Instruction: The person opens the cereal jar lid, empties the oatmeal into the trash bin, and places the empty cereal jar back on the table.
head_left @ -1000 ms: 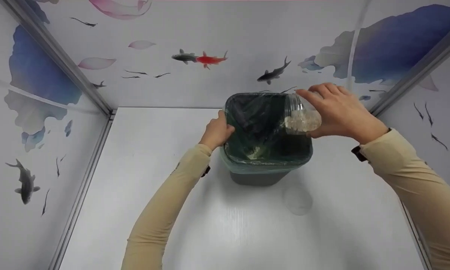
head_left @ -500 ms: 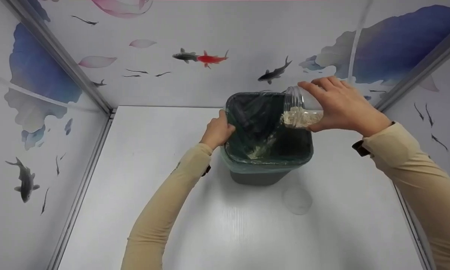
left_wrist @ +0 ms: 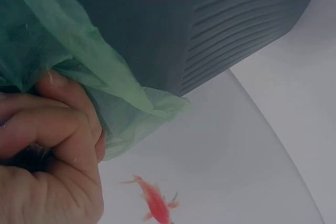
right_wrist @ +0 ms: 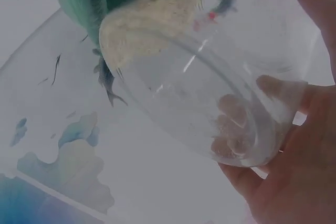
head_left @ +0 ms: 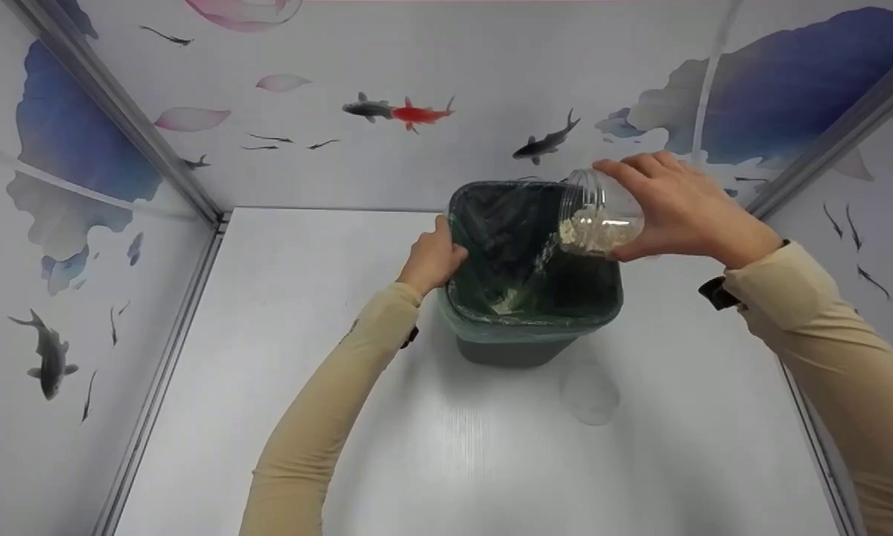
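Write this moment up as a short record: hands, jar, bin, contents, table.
Left hand: grips the green bin liner at the rim, left side
Right hand: holds the clear jar, fingers curled round it
Jar position: tipped on its side, uncapped mouth over the bin's opening
Jar contents: pale flakes, gathered toward the mouth
Trash bin: dark gray, upright, lined; more pale bits inside
Table: clear round disc, perhaps a lid, near the bin

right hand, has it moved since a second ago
Yes, slightly: in the head view the right hand has shifted up and a little right, judged against the nearest dark fish printed on the back wall.
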Tool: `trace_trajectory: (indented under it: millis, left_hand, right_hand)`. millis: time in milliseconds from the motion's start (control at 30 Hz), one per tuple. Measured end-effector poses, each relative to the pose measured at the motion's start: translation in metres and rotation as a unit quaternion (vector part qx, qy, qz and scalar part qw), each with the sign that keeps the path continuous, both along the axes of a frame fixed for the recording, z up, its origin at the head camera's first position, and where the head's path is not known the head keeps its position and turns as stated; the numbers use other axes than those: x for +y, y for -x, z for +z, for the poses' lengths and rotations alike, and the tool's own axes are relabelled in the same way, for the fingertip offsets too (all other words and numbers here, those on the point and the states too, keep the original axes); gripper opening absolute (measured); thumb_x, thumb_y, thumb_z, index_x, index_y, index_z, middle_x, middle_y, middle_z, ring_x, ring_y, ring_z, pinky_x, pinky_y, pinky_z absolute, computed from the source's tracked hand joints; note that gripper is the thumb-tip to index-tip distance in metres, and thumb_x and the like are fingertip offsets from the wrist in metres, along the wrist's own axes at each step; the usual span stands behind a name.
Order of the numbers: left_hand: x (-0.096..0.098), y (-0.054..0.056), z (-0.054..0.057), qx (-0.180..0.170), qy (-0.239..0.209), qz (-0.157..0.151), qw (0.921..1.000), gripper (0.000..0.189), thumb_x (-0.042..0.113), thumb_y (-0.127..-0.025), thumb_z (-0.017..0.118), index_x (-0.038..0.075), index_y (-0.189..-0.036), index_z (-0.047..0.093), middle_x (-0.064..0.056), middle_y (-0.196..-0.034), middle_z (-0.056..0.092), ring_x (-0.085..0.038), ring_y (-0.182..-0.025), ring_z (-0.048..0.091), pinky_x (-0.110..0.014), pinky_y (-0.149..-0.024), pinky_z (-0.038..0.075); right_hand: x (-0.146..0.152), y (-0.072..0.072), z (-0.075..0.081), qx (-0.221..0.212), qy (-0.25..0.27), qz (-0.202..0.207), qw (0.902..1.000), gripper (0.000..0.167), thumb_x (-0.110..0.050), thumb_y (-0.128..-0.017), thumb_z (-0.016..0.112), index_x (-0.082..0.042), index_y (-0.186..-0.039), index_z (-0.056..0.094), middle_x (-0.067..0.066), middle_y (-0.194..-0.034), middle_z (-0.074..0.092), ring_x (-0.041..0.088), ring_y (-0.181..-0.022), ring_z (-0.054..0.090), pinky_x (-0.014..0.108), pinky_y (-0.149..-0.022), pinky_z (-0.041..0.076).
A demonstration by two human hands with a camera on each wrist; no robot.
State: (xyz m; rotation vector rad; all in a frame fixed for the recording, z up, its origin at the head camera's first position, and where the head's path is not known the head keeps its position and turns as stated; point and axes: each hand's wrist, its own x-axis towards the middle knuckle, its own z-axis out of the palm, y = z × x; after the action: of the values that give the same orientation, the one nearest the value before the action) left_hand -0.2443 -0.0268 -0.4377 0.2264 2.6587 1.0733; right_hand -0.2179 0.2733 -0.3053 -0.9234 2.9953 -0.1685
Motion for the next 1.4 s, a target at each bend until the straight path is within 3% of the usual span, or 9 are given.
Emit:
trace_trajectory:
  millis: [433, 733, 1200, 1400]
  left_hand:
    - [-0.001, -0.001, 0.003, -0.003, 0.002, 0.003, 1.0000, 0.062, 0.010, -0.095, 0.049, -0.009, -0.147, 0.020, -0.003, -0.070, 0.046, -0.014, -0.055, 0.044, -0.028, -0.052, 0.042]
    - [-0.001, 0.000, 0.003, -0.008, 0.005, 0.003, 1.0000, 0.062, 0.010, -0.096, 0.049, -0.009, -0.147, 0.020, -0.001, -0.066, 0.043, -0.014, -0.053, 0.042, -0.028, -0.052, 0.041]
    - [0.000, 0.001, 0.002, -0.010, 0.002, 0.005, 0.9999, 0.062, 0.011, -0.096, 0.050, -0.009, -0.147, 0.021, -0.003, -0.070, 0.044, -0.014, -0.055, 0.044, -0.028, -0.053, 0.043]
    - [0.003, 0.000, 0.001, -0.011, 0.003, 0.003, 0.9999, 0.061, 0.010, -0.095, 0.050, -0.009, -0.146, 0.022, -0.003, -0.069, 0.045, -0.014, -0.053, 0.044, -0.028, -0.052, 0.042]
  right_hand:
    - [-0.003, 0.000, -0.001, 0.013, -0.017, -0.003, 0.9998, 0.106, -0.040, -0.061, 0.088, -0.007, -0.147, 0.035, 0.025, -0.126, 0.046, 0.044, -0.114, 0.041, 0.062, -0.090, 0.033]
    - [-0.008, -0.003, -0.002, -0.005, -0.004, 0.002, 1.0000, 0.104, -0.037, -0.062, 0.088, -0.007, -0.147, 0.035, 0.025, -0.128, 0.045, 0.044, -0.116, 0.038, 0.062, -0.093, 0.030]
    - [-0.014, -0.003, -0.006, 0.018, -0.016, 0.015, 0.9996, 0.101, -0.037, -0.060, 0.087, -0.005, -0.144, 0.039, 0.025, -0.124, 0.046, 0.044, -0.115, 0.039, 0.060, -0.092, 0.030]
    - [-0.010, -0.004, -0.011, -0.006, -0.001, 0.007, 1.0000, 0.102, -0.039, -0.062, 0.087, -0.006, -0.145, 0.038, 0.025, -0.127, 0.045, 0.044, -0.115, 0.039, 0.061, -0.094, 0.029]
